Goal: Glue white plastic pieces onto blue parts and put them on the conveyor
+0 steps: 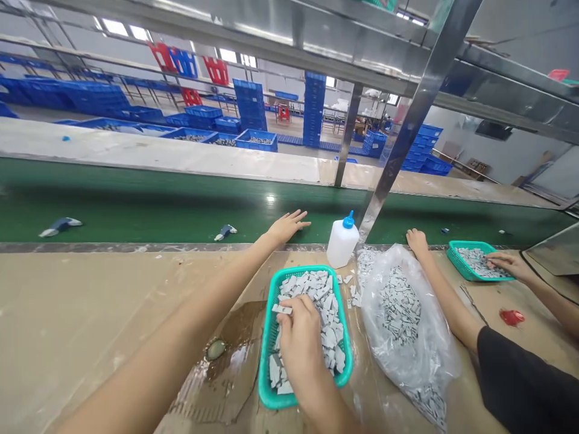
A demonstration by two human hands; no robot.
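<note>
My left hand (288,227) reaches over the green conveyor belt (190,208), fingers stretched out and apart. A small object, mostly hidden, shows just by its fingers. Two small dark-blue and white parts lie farther left on the belt: the nearer part (225,232) and the far-left part (60,226). My right hand (302,337) is over a green plastic basket (265,361) full of small flat grey pieces (332,334). Between its thumb and fingers it pinches one small grey piece (281,309).
A white squeeze bottle (342,244) with a blue cap stands behind the basket. To the right lies a clear plastic bag (398,313) of grey pieces. A co-worker's hand (417,241) is at the belt, another in a second green basket (470,274). A metal post (402,138) rises between us.
</note>
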